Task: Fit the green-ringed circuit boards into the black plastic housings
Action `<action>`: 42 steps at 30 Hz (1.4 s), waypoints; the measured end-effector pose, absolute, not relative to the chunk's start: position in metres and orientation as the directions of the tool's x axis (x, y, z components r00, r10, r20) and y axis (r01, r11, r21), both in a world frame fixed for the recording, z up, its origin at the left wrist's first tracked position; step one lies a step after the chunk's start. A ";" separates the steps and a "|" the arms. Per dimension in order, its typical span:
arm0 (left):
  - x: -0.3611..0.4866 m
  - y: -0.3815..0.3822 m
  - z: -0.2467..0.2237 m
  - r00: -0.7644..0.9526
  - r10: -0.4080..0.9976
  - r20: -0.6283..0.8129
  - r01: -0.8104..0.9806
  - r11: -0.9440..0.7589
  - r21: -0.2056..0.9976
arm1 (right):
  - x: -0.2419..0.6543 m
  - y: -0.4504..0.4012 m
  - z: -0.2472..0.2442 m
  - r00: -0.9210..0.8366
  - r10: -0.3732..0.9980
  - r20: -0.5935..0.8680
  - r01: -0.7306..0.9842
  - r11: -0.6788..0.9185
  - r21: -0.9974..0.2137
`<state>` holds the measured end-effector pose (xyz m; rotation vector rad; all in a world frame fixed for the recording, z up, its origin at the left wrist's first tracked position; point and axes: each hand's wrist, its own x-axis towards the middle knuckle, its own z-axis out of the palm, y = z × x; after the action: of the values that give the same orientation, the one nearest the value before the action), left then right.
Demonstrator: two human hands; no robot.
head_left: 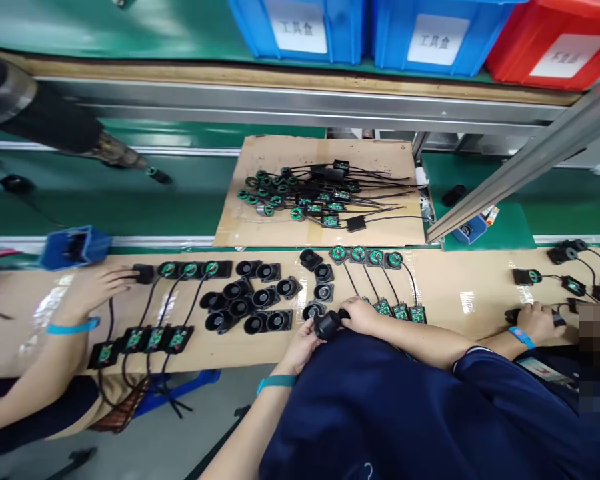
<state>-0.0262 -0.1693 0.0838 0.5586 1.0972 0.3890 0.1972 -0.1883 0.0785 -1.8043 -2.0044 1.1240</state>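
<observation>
My left hand (pixel 303 345) is closed around the side of a black round housing (pixel 327 325), held at the front edge of the bench. Close by on the right, my right hand (pixel 361 316) is closed with its fingertips on a small black part (pixel 345 313) beside that housing; whether the two are joined I cannot tell. Several open black cup-shaped housings (pixel 240 307) with square flanges lie left of my hands. Just beyond my right hand stands a row of housings with round green circuit boards (pixel 359 254), wired to small boxes with green boards (pixel 401 311).
A cardboard sheet (pixel 280 230) behind holds a pile of wired boards (pixel 325 197). A metal post (pixel 520 153) slants at the right. Co-workers' hands (pixel 100 288) work at left and right. A hanging power screwdriver (pixel 65 120) and blue bins (pixel 305 33) are overhead.
</observation>
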 end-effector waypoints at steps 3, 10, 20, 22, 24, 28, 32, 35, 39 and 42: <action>-0.038 -0.175 0.088 0.317 0.626 -0.713 0.083 0.730 0.678 | 0.184 -0.185 0.076 -0.231 0.918 -0.322 0.805 -0.006 -0.594; -0.084 -0.196 0.093 0.181 0.799 -0.573 0.322 0.502 0.803 | 0.191 -0.181 0.078 -0.422 0.872 -0.247 0.772 0.203 -0.603; -0.133 -0.190 0.068 0.061 0.976 -0.210 0.752 0.093 0.652 | 0.194 -0.176 0.063 -0.380 0.919 -0.102 0.745 0.238 -0.623; -0.127 -0.189 0.056 0.020 0.982 -0.186 0.779 0.101 0.618 | 0.197 -0.172 0.062 -0.340 0.938 -0.075 0.758 0.226 -0.612; -0.117 -0.192 0.046 0.026 0.984 -0.175 0.791 0.087 0.606 | 0.209 -0.169 0.063 -0.247 0.968 -0.050 0.816 0.179 -0.550; -0.101 -0.202 0.044 0.146 0.975 -0.168 0.778 -0.009 0.629 | 0.257 -0.165 0.070 0.100 0.995 0.028 0.944 -0.086 -0.319; -0.112 -0.204 0.067 0.216 0.965 -0.151 0.782 -0.079 0.618 | 0.303 -0.157 0.071 0.283 0.955 0.089 0.948 -0.265 -0.174; -0.116 -0.189 0.091 0.234 0.964 -0.128 0.796 -0.115 0.594 | 0.311 -0.149 0.067 0.273 0.961 0.046 0.954 -0.264 -0.143; -0.068 -0.129 0.114 0.423 0.905 -0.037 0.746 -0.325 0.581 | 0.292 -0.140 0.068 0.313 0.948 -0.063 0.932 -0.319 -0.174; 0.005 -0.071 0.118 0.606 0.795 0.039 0.675 -0.539 0.504 | 0.281 -0.137 0.074 0.375 0.919 -0.118 0.892 -0.393 -0.222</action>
<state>0.0049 -0.0710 0.1178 2.3909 1.1683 0.3656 0.2811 -0.1372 0.0738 -2.5028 -1.6571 0.3378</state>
